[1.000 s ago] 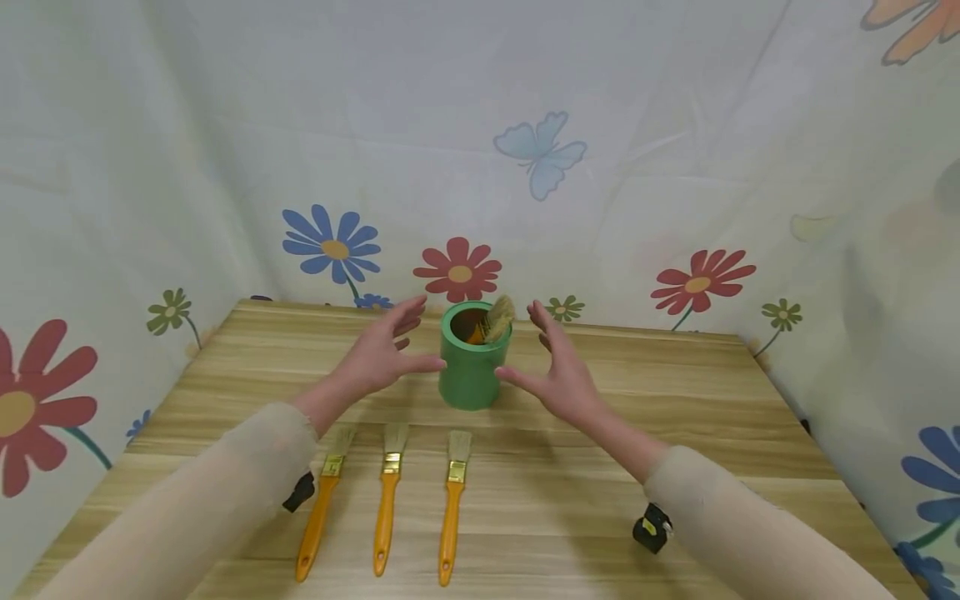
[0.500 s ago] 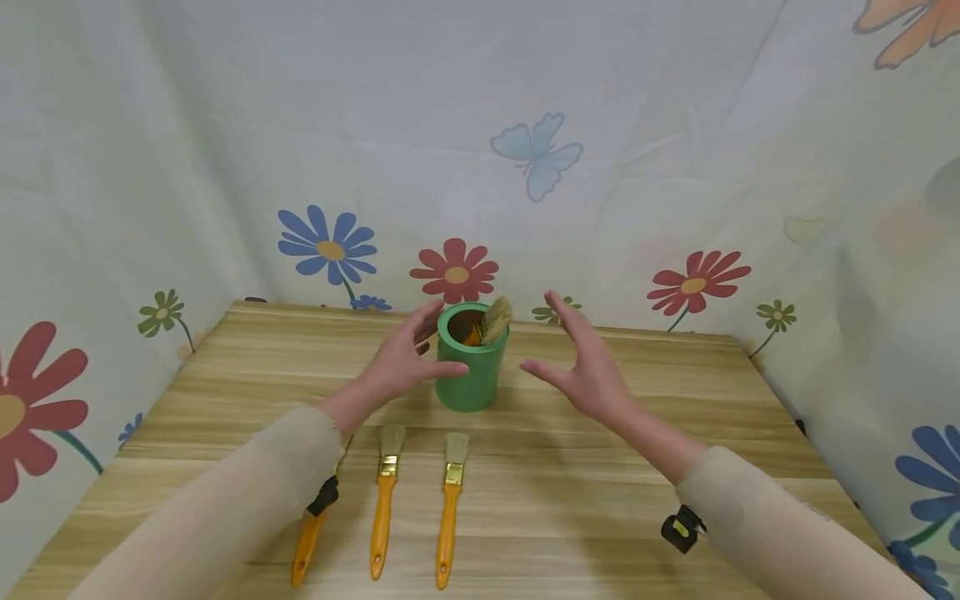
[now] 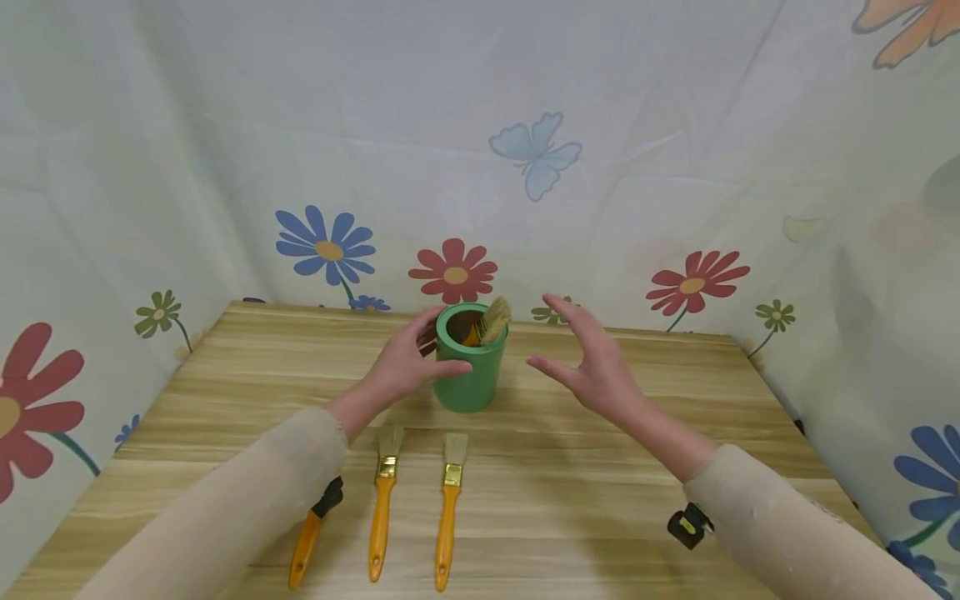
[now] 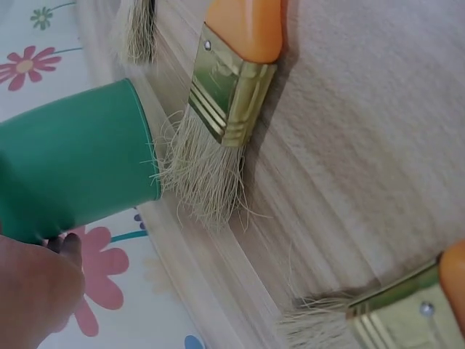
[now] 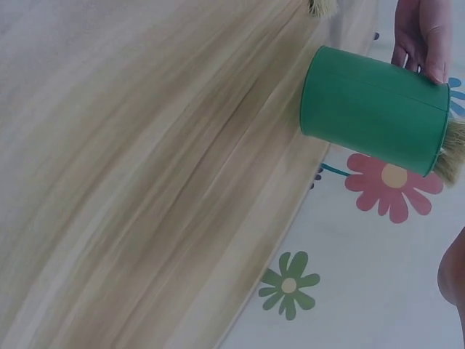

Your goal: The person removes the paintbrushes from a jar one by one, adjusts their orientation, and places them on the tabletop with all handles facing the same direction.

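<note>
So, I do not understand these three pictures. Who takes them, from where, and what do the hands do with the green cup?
There is no machine here: a person works with two bare hands and wears three cameras. The wide picture comes from the head camera, looking forward and down. The two close pictures come from cameras on the wrists, so they look tilted.

On the wooden table stands a green cup with a brush in it, bristles up. Three more brushes with orange handles lie in a row in front of the cup: the left brush is partly hidden by the sleeve, then the middle brush and the right brush.

The left hand holds the cup, thumb at the front and fingers behind. The right hand is open in the air beside the cup and touches nothing.
</note>
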`<state>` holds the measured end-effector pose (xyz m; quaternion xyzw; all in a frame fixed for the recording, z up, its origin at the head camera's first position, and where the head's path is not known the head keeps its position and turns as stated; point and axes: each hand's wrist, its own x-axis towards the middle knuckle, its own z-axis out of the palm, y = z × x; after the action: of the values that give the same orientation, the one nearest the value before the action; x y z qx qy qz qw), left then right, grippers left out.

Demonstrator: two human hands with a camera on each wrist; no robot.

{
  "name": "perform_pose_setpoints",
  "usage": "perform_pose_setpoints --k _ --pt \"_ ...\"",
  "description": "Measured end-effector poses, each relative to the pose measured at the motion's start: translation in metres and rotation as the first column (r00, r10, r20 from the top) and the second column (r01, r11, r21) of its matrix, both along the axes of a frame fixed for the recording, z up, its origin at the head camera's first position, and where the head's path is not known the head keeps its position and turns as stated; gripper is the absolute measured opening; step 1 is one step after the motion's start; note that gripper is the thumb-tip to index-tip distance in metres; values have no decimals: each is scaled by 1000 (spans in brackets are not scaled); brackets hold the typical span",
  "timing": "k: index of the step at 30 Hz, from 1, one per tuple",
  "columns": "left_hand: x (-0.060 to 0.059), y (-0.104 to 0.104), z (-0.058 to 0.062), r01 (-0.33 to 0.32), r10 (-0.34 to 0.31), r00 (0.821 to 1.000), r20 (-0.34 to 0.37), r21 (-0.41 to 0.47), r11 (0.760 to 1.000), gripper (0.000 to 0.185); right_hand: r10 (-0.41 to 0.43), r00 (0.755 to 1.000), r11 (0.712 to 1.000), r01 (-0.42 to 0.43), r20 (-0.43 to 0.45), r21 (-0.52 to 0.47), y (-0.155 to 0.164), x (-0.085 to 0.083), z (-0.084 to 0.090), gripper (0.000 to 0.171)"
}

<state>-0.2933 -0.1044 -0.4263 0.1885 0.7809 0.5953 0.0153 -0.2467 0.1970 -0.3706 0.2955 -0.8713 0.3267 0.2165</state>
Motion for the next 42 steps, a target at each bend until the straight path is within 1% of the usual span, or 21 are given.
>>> perform_pose_setpoints --k 4,12,20,27,31,34,38,42 --pt "-1 -1 -1 6 -6 1000 4 2 1000 92 14 999 999 -12 -41 52 -3 -4 1 85" --pt "-5 0 -3 9 -9 1000 18 -1 1000 92 53 998 995 -49 -39 92 -13 -11 4 71" --pt "-5 1 0 10 -9 1000 16 -11 1000 90 126 985 989 -115 -116 98 -24 -16 -1 60" --pt "-5 -1 -3 16 -16 1000 13 -7 1000 90 130 983 984 -113 -127 135 -34 -23 -3 55" --pt "-5 -1 -3 23 -23 1000 8 -6 1000 89 145 979 981 -123 -141 153 -38 -28 -2 53" --pt "-5 -1 -2 26 -26 1000 6 -3 1000 88 167 976 976 -145 -136 160 -40 -32 -1 51" --pt "-5 -1 -2 25 -25 1000 2 -8 1000 87 194 969 972 -168 -155 164 -42 -39 0 45" --pt "-4 -2 -2 20 -20 1000 2 -18 1000 88 200 965 971 -173 -170 163 -43 -43 0 39"
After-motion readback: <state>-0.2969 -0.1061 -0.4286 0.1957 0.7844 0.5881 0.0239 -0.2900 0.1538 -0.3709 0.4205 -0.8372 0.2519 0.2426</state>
